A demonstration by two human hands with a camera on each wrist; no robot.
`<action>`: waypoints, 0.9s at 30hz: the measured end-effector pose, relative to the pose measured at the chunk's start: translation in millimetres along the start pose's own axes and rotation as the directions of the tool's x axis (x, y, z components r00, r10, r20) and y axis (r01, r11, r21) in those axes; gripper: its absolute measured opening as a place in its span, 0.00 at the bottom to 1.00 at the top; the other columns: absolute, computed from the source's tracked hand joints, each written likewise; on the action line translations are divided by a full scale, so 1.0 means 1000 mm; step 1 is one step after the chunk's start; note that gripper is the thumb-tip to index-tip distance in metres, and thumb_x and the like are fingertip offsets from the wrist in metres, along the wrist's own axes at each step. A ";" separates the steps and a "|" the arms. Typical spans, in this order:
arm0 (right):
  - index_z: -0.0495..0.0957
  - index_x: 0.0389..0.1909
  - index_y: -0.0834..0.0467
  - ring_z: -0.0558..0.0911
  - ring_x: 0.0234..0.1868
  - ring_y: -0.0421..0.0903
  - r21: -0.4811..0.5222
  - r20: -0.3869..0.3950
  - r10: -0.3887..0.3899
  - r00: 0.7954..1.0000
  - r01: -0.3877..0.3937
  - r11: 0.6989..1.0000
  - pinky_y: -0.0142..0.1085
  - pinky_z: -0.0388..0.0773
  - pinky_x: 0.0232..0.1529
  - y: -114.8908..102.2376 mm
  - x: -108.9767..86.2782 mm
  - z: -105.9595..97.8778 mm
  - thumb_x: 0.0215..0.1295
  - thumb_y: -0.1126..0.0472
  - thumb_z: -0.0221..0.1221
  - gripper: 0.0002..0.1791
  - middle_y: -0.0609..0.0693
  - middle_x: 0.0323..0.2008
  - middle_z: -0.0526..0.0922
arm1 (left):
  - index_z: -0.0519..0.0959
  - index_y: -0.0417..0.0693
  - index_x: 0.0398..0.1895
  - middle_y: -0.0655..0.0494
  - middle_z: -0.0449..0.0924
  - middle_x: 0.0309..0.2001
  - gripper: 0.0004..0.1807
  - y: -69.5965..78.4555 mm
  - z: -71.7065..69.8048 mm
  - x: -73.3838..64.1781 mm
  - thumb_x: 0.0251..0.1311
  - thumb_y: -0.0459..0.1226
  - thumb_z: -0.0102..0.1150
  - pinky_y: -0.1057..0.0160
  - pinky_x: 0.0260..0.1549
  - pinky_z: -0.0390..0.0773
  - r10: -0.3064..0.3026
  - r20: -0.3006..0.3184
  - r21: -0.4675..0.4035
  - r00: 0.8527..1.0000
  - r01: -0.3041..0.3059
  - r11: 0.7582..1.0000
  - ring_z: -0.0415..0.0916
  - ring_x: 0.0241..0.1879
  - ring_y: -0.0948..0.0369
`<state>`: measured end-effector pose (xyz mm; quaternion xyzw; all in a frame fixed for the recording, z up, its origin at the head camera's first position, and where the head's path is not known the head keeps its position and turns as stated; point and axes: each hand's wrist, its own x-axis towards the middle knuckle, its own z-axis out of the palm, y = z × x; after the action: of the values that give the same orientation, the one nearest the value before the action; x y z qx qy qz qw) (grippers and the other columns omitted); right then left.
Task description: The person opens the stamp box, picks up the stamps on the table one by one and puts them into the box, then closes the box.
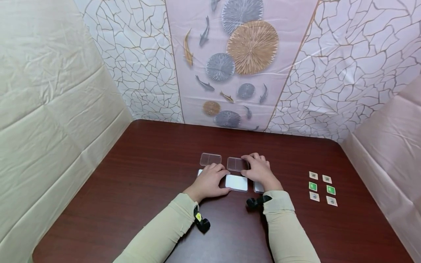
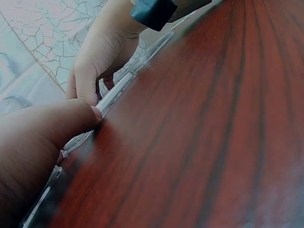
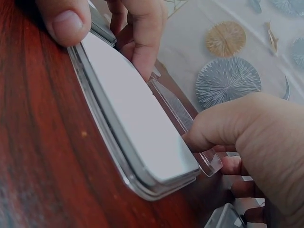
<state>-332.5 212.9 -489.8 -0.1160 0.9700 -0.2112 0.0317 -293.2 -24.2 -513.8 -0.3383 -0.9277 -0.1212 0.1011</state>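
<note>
In the middle of the table lies a shallow clear plastic case (image 3: 149,190) holding a white-topped stack (image 1: 236,182). My left hand (image 1: 210,182) grips its left end; in the right wrist view the thumb (image 3: 68,26) is at the near corner and a finger at the far side. Just beyond it lies a clear plastic lid (image 1: 234,164), its inner side divided by a line. My right hand (image 1: 257,168) spans the lid's right end, thumb at the near edge and fingers at the far edge. A second clear lid (image 1: 210,159) lies farther left.
Another white-topped case (image 1: 258,187) sits partly under my right wrist, and a white corner (image 1: 199,171) shows beside my left hand. On the right, several small square tiles (image 1: 313,186) stand in two columns, the middle pair green. Fabric walls (image 1: 144,62) surround the dark wooden table (image 1: 131,175).
</note>
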 end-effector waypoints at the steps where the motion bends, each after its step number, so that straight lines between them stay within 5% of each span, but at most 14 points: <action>1: 0.70 0.71 0.51 0.63 0.62 0.62 0.005 0.001 -0.001 1.000 0.001 1.000 0.59 0.59 0.59 0.000 -0.001 0.000 0.63 0.51 0.63 0.35 0.61 0.66 0.66 | 0.81 0.55 0.58 0.59 0.77 0.53 0.32 0.001 0.000 0.000 0.55 0.62 0.63 0.55 0.56 0.71 -0.002 -0.002 0.000 1.000 0.002 1.000 0.72 0.53 0.58; 7: 0.62 0.75 0.52 0.63 0.65 0.65 0.089 -0.042 -0.055 0.998 0.059 0.994 0.63 0.61 0.63 0.009 -0.011 -0.009 0.63 0.52 0.64 0.40 0.64 0.67 0.65 | 0.80 0.53 0.60 0.59 0.77 0.54 0.35 0.004 0.000 0.003 0.54 0.63 0.63 0.53 0.60 0.69 -0.017 -0.002 0.016 1.000 0.017 1.000 0.72 0.55 0.57; 12: 0.65 0.72 0.57 0.69 0.63 0.64 0.152 -0.091 -0.120 0.989 0.133 0.979 0.62 0.69 0.60 0.031 -0.035 -0.026 0.66 0.56 0.63 0.35 0.64 0.63 0.68 | 0.80 0.52 0.60 0.58 0.77 0.54 0.36 0.010 0.002 0.007 0.52 0.62 0.63 0.52 0.63 0.66 -0.003 -0.037 0.010 0.999 0.004 1.000 0.72 0.55 0.57; 20: 0.73 0.66 0.61 0.69 0.60 0.61 0.064 -0.029 -0.183 0.983 0.185 0.981 0.61 0.69 0.58 0.067 -0.079 -0.040 0.64 0.53 0.66 0.32 0.61 0.60 0.73 | 0.79 0.53 0.60 0.58 0.76 0.55 0.35 0.031 0.009 0.021 0.53 0.61 0.60 0.52 0.65 0.64 0.032 -0.071 0.006 0.997 -0.032 0.999 0.70 0.57 0.57; 27: 0.76 0.63 0.56 0.68 0.53 0.55 -0.021 -0.014 -0.201 0.979 0.201 0.979 0.53 0.65 0.51 0.072 -0.092 -0.032 0.52 0.49 0.71 0.36 0.54 0.54 0.74 | 0.79 0.54 0.60 0.59 0.76 0.56 0.36 0.059 0.018 0.039 0.53 0.63 0.61 0.55 0.65 0.64 0.038 -0.038 0.031 0.999 -0.037 0.999 0.70 0.58 0.59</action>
<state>-261.7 311.5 -489.5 -0.2120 0.9555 -0.2049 0.0010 -286.2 48.2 -510.9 -0.3519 -0.9207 -0.1118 0.1264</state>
